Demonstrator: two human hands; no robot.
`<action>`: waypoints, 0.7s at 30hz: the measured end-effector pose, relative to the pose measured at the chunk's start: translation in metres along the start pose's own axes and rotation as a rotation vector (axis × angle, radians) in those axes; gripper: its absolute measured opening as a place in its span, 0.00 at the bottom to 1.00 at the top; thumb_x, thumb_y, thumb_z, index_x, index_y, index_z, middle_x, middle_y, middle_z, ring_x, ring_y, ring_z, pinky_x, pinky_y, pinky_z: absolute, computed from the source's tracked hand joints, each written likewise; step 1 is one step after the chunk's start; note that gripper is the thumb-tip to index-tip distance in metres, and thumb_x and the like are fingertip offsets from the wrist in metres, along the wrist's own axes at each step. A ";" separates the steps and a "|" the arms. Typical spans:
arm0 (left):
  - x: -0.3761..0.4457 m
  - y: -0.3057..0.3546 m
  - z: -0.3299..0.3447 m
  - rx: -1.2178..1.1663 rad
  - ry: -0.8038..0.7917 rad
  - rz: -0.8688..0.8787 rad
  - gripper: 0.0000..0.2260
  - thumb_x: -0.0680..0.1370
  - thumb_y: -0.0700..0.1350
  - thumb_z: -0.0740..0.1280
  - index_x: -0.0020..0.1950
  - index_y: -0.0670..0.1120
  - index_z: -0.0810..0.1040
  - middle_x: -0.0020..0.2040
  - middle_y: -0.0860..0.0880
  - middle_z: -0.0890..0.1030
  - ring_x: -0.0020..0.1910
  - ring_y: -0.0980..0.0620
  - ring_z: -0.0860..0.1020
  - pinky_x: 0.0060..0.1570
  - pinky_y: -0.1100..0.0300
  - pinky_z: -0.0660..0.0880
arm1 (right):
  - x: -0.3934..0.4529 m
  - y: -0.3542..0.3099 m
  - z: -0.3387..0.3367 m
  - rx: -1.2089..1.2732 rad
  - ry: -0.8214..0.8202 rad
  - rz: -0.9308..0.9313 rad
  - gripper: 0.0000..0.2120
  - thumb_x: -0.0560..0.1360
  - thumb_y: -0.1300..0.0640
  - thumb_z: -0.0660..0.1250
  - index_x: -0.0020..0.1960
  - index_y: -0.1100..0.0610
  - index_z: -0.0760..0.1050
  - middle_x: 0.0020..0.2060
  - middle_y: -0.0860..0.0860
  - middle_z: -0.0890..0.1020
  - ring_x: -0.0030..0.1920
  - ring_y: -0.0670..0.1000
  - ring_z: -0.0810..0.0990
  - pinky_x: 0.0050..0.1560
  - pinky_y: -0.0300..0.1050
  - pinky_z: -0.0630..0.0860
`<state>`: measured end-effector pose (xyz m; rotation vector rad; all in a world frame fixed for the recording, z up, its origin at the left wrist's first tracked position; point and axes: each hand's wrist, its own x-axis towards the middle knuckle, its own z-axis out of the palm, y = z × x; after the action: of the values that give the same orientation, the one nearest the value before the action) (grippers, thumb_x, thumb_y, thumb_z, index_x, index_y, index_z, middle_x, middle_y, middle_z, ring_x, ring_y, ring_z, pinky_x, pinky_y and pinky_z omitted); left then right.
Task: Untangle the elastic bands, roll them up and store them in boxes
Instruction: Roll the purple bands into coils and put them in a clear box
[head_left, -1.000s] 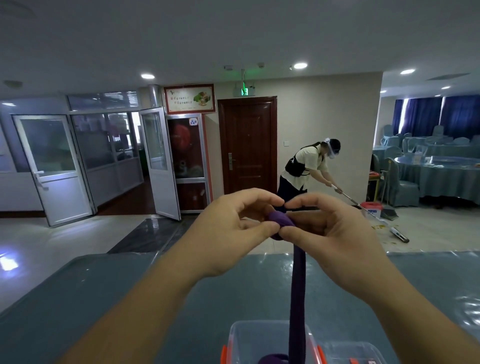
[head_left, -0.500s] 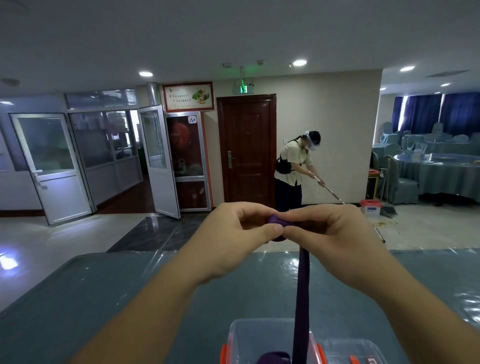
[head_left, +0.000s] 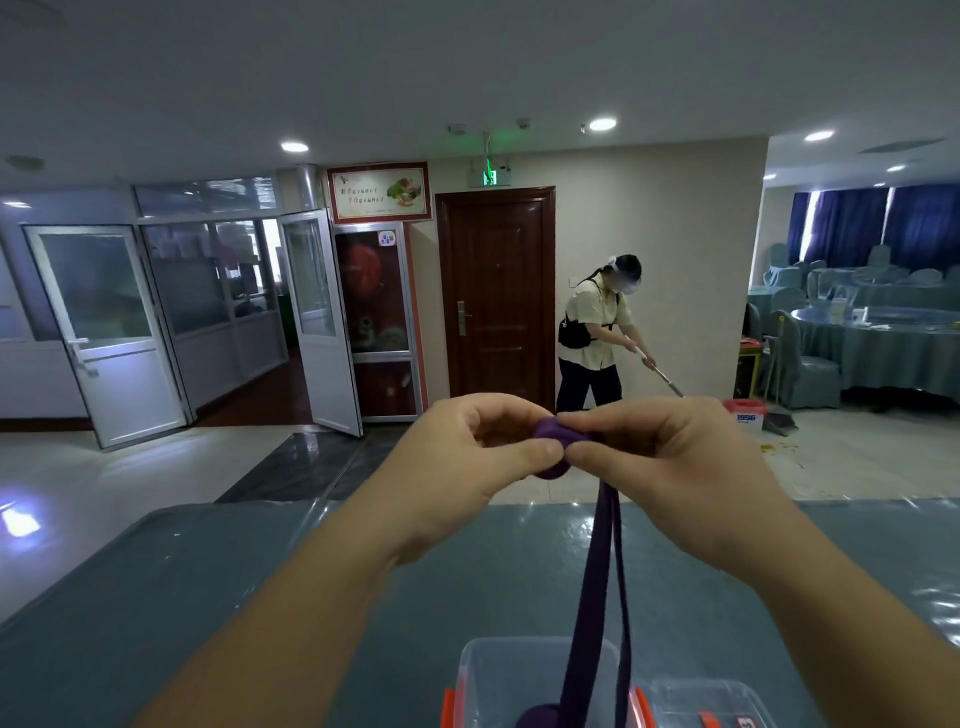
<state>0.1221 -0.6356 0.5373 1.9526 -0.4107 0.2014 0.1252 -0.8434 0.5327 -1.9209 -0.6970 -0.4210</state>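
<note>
Both hands meet at chest height: my left hand (head_left: 467, 457) and right hand (head_left: 670, 467) pinch the purple roll (head_left: 551, 435) between curled fingertips. Its loose elastic band (head_left: 597, 587) hangs straight down into the clear box (head_left: 483, 670) on the counter (head_left: 208, 597), equally near either hand.
</note>
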 end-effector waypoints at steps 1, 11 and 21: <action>0.000 0.001 -0.004 0.054 -0.015 0.011 0.08 0.78 0.46 0.75 0.57 0.53 0.86 0.51 0.53 0.88 0.53 0.55 0.86 0.56 0.59 0.82 | 0.000 -0.001 -0.001 -0.018 -0.029 -0.009 0.12 0.74 0.58 0.76 0.52 0.42 0.86 0.43 0.39 0.88 0.45 0.43 0.87 0.50 0.35 0.82; 0.001 -0.003 0.020 -0.520 0.103 -0.028 0.10 0.80 0.38 0.70 0.61 0.43 0.82 0.53 0.44 0.88 0.54 0.48 0.87 0.53 0.59 0.83 | 0.001 0.001 0.012 0.218 0.235 -0.029 0.12 0.72 0.59 0.77 0.52 0.44 0.86 0.44 0.40 0.89 0.48 0.43 0.87 0.52 0.35 0.82; 0.003 0.001 -0.003 -0.209 0.014 0.033 0.11 0.78 0.40 0.73 0.60 0.47 0.86 0.54 0.46 0.88 0.55 0.46 0.87 0.58 0.52 0.82 | -0.004 0.003 0.014 0.211 0.216 -0.045 0.09 0.70 0.59 0.78 0.48 0.49 0.85 0.42 0.45 0.89 0.44 0.45 0.88 0.49 0.38 0.83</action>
<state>0.1249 -0.6337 0.5408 1.7395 -0.4372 0.1857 0.1238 -0.8331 0.5221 -1.6355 -0.6178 -0.5516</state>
